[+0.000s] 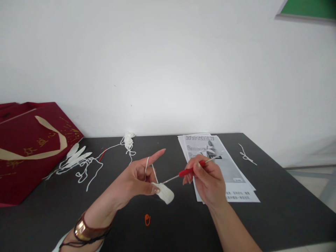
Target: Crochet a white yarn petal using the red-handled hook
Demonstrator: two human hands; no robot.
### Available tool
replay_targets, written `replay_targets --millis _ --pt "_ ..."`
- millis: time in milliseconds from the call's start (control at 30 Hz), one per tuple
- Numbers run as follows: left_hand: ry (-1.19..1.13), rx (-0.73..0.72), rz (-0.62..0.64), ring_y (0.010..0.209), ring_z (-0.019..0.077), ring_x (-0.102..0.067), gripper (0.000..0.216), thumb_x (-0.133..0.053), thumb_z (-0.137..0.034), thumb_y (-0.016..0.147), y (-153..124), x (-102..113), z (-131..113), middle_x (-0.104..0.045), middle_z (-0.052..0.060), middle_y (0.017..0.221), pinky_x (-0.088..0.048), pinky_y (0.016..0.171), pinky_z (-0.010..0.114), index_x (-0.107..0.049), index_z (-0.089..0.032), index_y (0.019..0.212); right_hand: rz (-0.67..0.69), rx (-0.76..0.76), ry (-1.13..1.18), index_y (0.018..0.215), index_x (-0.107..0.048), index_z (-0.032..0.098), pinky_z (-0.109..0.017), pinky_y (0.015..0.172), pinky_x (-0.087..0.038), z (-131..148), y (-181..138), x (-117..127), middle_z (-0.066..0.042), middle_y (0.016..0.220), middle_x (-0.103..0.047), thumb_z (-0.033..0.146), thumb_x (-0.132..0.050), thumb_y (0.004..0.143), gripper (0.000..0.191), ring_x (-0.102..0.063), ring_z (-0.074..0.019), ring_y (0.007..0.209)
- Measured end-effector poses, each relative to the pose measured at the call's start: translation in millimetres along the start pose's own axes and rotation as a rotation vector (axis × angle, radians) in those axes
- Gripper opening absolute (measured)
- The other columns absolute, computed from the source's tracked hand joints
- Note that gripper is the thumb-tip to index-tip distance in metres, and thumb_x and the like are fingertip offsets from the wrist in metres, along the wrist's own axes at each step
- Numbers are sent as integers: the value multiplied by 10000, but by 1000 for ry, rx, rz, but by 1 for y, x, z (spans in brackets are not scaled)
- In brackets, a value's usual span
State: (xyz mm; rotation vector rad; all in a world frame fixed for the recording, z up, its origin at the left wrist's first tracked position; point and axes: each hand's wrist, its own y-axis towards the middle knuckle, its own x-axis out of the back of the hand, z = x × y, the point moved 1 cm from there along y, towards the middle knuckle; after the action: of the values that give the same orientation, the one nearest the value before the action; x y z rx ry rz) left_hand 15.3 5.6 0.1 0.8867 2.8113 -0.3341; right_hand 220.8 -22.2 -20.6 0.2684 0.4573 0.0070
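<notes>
My left hand (140, 176) pinches a small white crocheted piece (166, 193) between thumb and fingers. White yarn (154, 170) loops over its raised index finger and runs down to the piece. My right hand (208, 178) grips a crochet hook (187, 172) by its red handle. The hook's metal shaft points left, and its tip meets the upper edge of the crocheted piece; whether it sits inside a stitch is too small to tell. The other end of the hook sticks out to the upper right. An orange stitch marker (147, 219) lies on the table below my left hand.
Printed sheets (231, 171) lie under and behind my right hand on the dark table (181, 227). At the left stands a dark red gift bag (28, 140), beside white crocheted petals (76, 155) and loose yarn. A yarn bundle (128, 140) sits near the wall; a tied strand (246, 156) lies right.
</notes>
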Motion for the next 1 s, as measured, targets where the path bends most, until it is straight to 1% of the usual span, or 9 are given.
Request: replay_targets --millis 100,167,267,367,467,567,633,800,1000 --pt "185 -191 -133 547 128 -486 762 -737 -69 672 1 -2 3 -594 -34 602 -349 535 250 -506 -258 1372 -103 -166 113 706 -679 145 -192 397 -505 -6 6 -3 16 512 -610 356 -730 777 228 -514 -84 401" --pt "271 -306 -233 585 138 -488 718 -719 -91 709 2 -4 6 -576 -36 619 -386 593 269 -505 -255 1375 -145 -245 180 718 -687 136 -184 386 -521 -11 9 -5 24 495 -603 355 -752 752 232 -512 -78 390" --pt "284 -389 -323 590 127 -462 739 -707 -129 733 4 -8 10 -537 -52 633 -393 592 258 -447 -256 1413 -171 -321 240 744 -698 126 -173 402 -540 -16 11 -6 15 509 -634 353 -770 734 238 -546 -78 396" --pt "261 -407 -347 602 118 -454 746 -714 -147 732 6 -9 13 -521 -54 640 -399 586 243 -438 -249 1418 -177 -342 267 757 -700 126 -167 429 -552 -19 9 -8 0 544 -673 341 -790 714 237 -581 -81 415" --pt "197 -386 -330 587 110 -433 774 -727 -171 736 8 -10 14 -517 -56 644 -385 554 232 -405 -249 1436 -187 -342 270 770 -699 128 -164 452 -560 -20 8 -11 -9 566 -688 338 -800 704 242 -597 -80 432" --pt "138 -371 -348 590 106 -424 775 -728 -197 746 8 -11 12 -513 -54 665 -372 539 226 -391 -248 1442 -201 -319 258 778 -696 128 -165 469 -565 -20 8 -13 -16 585 -699 339 -799 705 246 -611 -82 454" --pt "145 -372 -359 605 106 -436 734 -718 -205 758 8 -11 11 -522 -51 682 -383 567 229 -419 -244 1427 -206 -296 244 775 -694 128 -169 474 -566 -20 8 -13 -16 584 -701 341 -790 714 241 -616 -85 458" --pt "203 -352 -330 700 135 -517 653 -712 -214 767 9 -9 10 -624 -12 766 -419 664 255 -489 -224 1381 -200 -291 221 767 -693 132 -174 475 -563 -21 7 -15 -18 584 -710 336 -779 726 225 -621 -90 452" --pt "118 -368 -409 615 114 -495 769 -730 -199 742 11 -12 17 -567 -59 661 -409 606 228 -400 -241 1435 -190 -330 258 764 -696 136 -169 467 -550 -26 6 -16 -9 574 -703 340 -787 716 229 -615 -86 450"
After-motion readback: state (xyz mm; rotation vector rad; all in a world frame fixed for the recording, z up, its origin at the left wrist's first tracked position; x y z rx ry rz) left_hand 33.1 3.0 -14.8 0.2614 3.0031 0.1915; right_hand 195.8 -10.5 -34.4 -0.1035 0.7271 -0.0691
